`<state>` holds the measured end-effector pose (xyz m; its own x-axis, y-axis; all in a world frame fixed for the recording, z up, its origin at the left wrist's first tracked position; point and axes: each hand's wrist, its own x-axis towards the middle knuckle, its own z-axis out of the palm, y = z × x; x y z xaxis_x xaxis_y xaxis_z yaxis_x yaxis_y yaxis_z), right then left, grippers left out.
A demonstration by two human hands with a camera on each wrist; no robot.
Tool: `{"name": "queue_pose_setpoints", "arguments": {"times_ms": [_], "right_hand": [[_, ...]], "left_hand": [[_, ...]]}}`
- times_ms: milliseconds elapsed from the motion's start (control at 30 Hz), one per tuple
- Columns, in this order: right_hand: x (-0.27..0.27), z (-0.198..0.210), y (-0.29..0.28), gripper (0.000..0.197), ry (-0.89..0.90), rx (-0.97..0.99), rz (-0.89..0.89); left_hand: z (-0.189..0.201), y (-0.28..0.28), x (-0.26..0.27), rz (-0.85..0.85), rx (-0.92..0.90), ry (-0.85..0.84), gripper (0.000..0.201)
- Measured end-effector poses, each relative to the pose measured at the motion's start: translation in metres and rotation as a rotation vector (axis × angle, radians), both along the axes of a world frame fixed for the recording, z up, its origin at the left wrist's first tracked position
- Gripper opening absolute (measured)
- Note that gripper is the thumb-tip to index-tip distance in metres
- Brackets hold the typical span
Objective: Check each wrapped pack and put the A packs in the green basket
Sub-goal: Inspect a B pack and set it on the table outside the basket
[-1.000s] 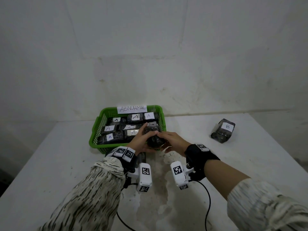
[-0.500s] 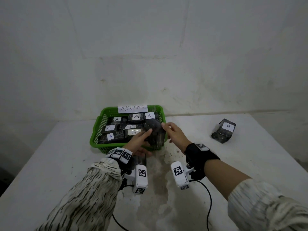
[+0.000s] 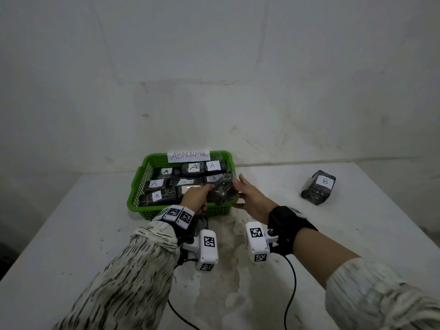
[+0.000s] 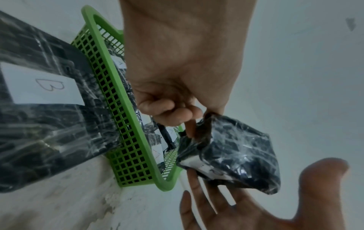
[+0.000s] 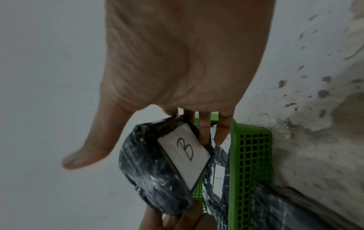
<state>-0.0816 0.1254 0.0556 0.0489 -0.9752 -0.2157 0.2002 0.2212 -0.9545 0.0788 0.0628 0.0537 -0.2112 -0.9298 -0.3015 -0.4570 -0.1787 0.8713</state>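
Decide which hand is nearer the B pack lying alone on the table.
Right. The right hand is open beside the basket, on the lone B pack's side; the left hand, pinching another pack, is farther off.

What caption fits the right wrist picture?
Open right hand steadies a black plastic-wrapped pack with a white B label, gripped from below by the left hand, beside the green mesh basket.

Dark wrapped pack (image 3: 223,190), B label, tilted over green basket's (image 3: 133,198) rim.
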Motion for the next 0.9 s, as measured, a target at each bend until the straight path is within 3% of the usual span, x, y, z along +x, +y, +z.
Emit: {"name": "queue_pose_setpoints", "arguments": {"times_ms": [67, 133, 233, 433, 567, 700, 800, 900], "right_hand": [[0.001, -0.002, -0.002, 0.060, 0.016, 0.022, -0.019], [0.002, -0.003, -0.004, 0.044, 0.061, 0.029, -0.060], [0.002, -0.006, -0.007, 0.036, 0.041, 0.037, -0.153], [0.001, -0.007, -0.005, 0.030, 0.071, 0.071, -0.107], [0.002, -0.006, -0.003, 0.039, 0.076, 0.083, -0.031], [0.003, -0.001, -0.004, 0.045, 0.282, 0.091, -0.102], [0.001, -0.005, -0.005, 0.044, 0.393, 0.070, -0.165], [-0.002, -0.014, -0.006, 0.045, 0.395, 0.091, -0.265]], "left_hand": [[0.003, 0.002, -0.001, 0.021, 0.060, 0.021, 0.047], [0.005, 0.005, -0.003, 0.004, 0.089, 0.015, 0.051], [0.013, 0.014, -0.005, -0.070, 0.157, 0.035, 0.060], [0.018, 0.025, -0.007, -0.202, 0.157, 0.132, 0.033], [0.011, 0.019, -0.002, -0.182, 0.105, 0.037, 0.051], [0.008, 0.018, -0.002, -0.194, 0.028, -0.079, 0.061], [0.006, 0.018, -0.002, -0.138, 0.014, -0.072, 0.053], [0.000, 0.013, 0.004, -0.048, -0.002, 0.067, 0.037]]}}
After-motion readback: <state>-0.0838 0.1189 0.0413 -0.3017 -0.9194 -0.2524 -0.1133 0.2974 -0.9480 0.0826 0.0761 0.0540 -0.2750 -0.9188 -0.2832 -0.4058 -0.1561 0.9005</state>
